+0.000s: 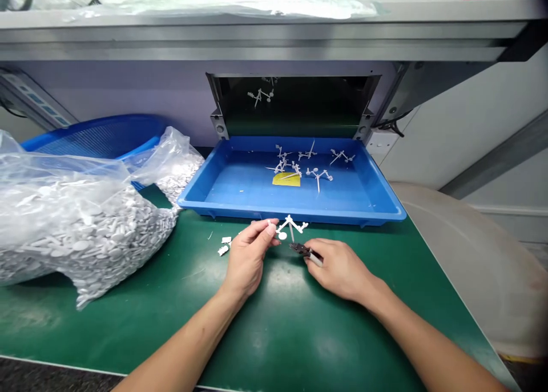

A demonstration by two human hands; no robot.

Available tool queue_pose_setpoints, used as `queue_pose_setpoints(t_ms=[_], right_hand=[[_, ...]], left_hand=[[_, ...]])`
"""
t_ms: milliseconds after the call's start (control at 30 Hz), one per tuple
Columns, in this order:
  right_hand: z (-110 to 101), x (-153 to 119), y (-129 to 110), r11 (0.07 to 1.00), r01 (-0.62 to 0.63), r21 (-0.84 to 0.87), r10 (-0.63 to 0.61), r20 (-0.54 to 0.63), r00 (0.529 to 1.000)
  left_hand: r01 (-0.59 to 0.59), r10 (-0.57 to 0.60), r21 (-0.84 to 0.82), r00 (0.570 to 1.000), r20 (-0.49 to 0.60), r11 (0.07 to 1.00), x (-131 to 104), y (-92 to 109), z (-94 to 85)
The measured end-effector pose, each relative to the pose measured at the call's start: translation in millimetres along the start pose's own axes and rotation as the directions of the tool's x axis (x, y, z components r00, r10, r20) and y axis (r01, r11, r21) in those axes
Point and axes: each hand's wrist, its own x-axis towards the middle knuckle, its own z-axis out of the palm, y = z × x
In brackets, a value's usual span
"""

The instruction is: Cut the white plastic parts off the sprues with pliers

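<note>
Between the thumb and fingers of my left hand [252, 254] is one end of a white branched plastic sprue [289, 223], with small flat parts on its arms and a long thin stem pointing down. My right hand [339, 266] is wrapped round a pair of side cutters [309, 254]. Their dark jaws are close to the sprue's stem; whether they touch it I cannot tell. A few small white plastic pieces [224, 246] lie on the green tabletop [282, 323], left of my left hand.
Beyond my hands stands a blue tray [240, 205] with several more sprues and a yellow label [286, 179]. Behind it, a dark conveyor belt [295, 106] carries sprues through an opening. Bags of white parts [98, 232] and a blue basket [103, 135] are at left. A shelf [257, 41] runs overhead.
</note>
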Motion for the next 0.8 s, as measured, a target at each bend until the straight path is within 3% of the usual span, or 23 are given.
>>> queue_pose_setpoints(t_ms=[200,467,800], right_hand=[[12.7,1.0,-6.6,1.0,-0.007,0.012,0.009,-0.15,0.989],[14.1,-0.3,-4.8,1.0,0.026,0.008,-0.024,-0.177,0.984],[13.9,-1.2,-3.7,0.999,0.045,0.018,-0.041,-0.183,0.982]], left_hand=[[0.094,-0.092,-0.121,0.995,0.026,0.988,-7.5,-4.8,9.4],[-0.048,0.044,0.084,0.998,0.052,0.995,-11.9,-7.7,5.9],[-0.09,0.08,0.222,0.995,0.051,0.971,-17.3,-2.4,10.9]])
